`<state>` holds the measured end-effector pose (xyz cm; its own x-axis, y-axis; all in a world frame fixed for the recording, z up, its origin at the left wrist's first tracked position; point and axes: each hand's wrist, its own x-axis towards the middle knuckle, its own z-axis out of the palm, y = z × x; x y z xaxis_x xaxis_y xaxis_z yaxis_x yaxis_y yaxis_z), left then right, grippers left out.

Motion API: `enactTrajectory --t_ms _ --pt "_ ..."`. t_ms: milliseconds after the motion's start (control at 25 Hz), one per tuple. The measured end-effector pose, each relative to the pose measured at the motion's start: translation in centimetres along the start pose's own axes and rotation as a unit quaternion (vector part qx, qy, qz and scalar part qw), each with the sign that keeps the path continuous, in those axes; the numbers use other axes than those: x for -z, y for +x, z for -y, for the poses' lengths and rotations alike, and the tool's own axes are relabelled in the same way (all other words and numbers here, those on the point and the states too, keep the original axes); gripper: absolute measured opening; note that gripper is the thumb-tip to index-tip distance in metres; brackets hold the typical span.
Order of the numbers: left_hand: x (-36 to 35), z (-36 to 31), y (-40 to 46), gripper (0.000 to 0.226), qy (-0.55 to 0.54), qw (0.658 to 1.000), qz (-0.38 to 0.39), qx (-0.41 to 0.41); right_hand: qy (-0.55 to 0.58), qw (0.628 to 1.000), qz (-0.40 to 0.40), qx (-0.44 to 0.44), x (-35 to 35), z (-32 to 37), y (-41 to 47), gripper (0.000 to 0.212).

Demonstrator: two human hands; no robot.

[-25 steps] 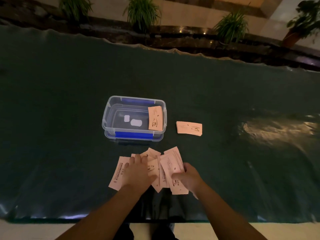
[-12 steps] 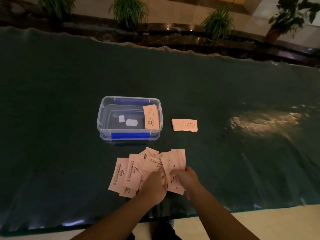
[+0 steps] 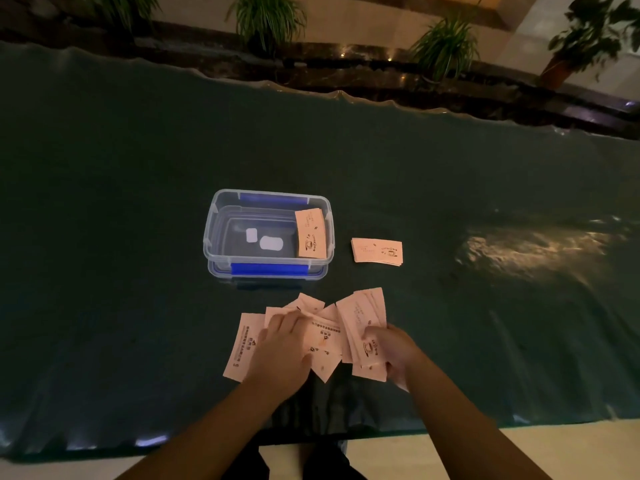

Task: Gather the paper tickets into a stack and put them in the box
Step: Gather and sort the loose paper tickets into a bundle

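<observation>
Left hand (image 3: 282, 351) lies palm-down, fingers spread, flat on the loose spread of pale pink printed paper tickets (image 3: 325, 336) at lower centre of the frame. It has shifted back left onto the middle of the spread since half a second ago, when it was bunched against the other hand near the spread's lower edge. Right hand (image 3: 391, 349) is closed on a small fanned batch of pink tickets (image 3: 365, 327) at the right side of the spread, thumb on top; its fingers underneath cannot be seen, so the grip is likely a pinch. That batch is in much the same place as before.

One ticket at the far left of the spread (image 3: 242, 344) pokes out from under the left hand, printed side up.

Clear plastic rectangular box with blue clips (image 3: 214, 233) sits above the spread, centre frame, apart from it. Inside, a pink ticket stack (image 3: 310, 233) leans against the right wall; two white labels show on the box floor. Position unchanged.

Separate squared-up pile of pink tickets (image 3: 377, 251) lies on the dark green table cover (image 3: 138, 202) just right of the box, not touching it. Unchanged.

Potted green plants (image 3: 268, 19) line the top edge of the frame. Lighting is dim; ticket print is not legible.
</observation>
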<state>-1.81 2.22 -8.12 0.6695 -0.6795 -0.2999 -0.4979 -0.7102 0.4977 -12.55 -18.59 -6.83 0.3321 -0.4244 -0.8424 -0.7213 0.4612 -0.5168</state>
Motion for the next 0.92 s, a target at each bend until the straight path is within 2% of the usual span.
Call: enactTrajectory --t_ms 80,160,240,400,520,640,760,920 --pt "0.8 -0.3 1.6 0.075 0.068 0.996 0.048 -0.028 0.038 0.999 -0.007 -0.028 -0.7 -0.5 -0.3 0.026" --pt "0.5 -0.6 2.4 0.071 0.137 0.987 0.071 -0.040 0.070 0.996 -0.015 -0.046 -1.4 -1.3 -0.5 0.029" --pt "-0.2 -0.6 2.3 0.065 0.165 0.984 0.061 -0.030 0.089 0.994 -0.025 -0.061 -2.3 -2.0 -0.8 0.025" --pt "-1.0 -0.7 1.7 0.058 0.145 0.989 0.025 -0.010 0.123 0.989 -0.030 -0.078 -3.9 -2.6 -0.8 0.026" --pt "-1.4 -0.7 1.1 0.056 0.118 0.992 0.040 -0.026 0.133 0.987 -0.039 -0.080 -4.5 -2.3 -0.7 0.031" --pt "-1.7 -0.2 0.3 0.065 0.098 0.991 0.066 -0.056 0.148 0.985 -0.049 -0.070 -4.8 -1.8 -0.3 0.033" --pt "-1.0 1.0 0.0 0.078 0.055 0.996 0.056 -0.045 0.148 0.985 -0.047 -0.072 -4.6 -1.4 -0.5 0.031" --pt "-0.1 1.2 0.6 0.067 0.067 0.997 0.037 -0.031 0.148 0.984 -0.043 -0.087 -3.1 -1.8 -1.2 0.033"
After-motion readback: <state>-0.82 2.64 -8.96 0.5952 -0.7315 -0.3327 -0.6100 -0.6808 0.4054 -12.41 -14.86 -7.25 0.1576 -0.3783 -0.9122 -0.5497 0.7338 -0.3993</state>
